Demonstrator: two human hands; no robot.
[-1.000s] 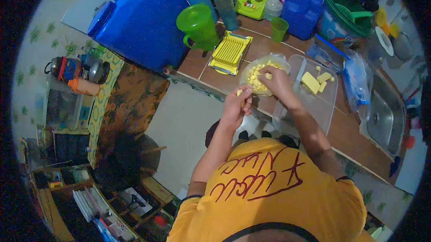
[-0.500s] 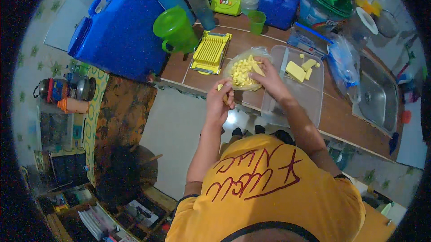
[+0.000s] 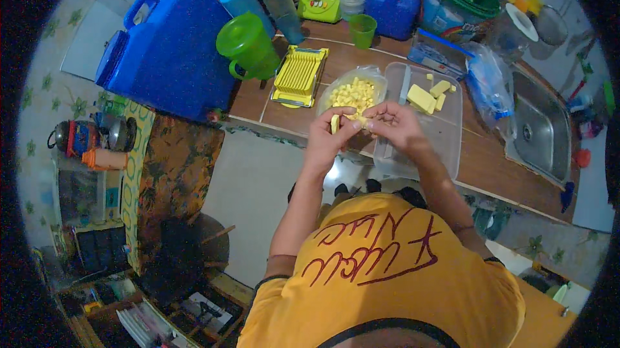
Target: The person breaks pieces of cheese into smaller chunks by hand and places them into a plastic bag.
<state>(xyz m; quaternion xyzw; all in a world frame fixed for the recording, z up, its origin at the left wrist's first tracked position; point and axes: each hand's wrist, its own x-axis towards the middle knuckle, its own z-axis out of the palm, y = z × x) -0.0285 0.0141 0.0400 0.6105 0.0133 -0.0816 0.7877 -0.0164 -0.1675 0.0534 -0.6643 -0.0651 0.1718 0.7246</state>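
Observation:
My left hand (image 3: 325, 141) is closed on a pale yellow, cheese-like slice (image 3: 335, 124) at the counter's near edge. Thumb to thumb with it, my right hand (image 3: 402, 130) pinches a small yellow piece (image 3: 359, 121) that both hands touch. Just beyond my fingers lies a clear plastic bag (image 3: 327, 88), opened wide, with many small yellow cubes (image 3: 352, 94) in it. To its right, a clear plastic container (image 3: 442, 148) holds a yellow block (image 3: 422, 99) and several smaller pieces. A yellow slicer (image 3: 299, 78) with parallel slots sits left of the bag.
A green mug (image 3: 248, 44), a big blue jug (image 3: 174, 51) and bottles stand at the left. Behind are a green cup (image 3: 363, 30) and a blender (image 3: 321, 6). A crumpled plastic bag (image 3: 489, 83) and a metal sink (image 3: 539, 132) are at the right.
My right hand has drawn back from the cubes in the bag toward me and met my left hand. The bag's cubes are now more exposed.

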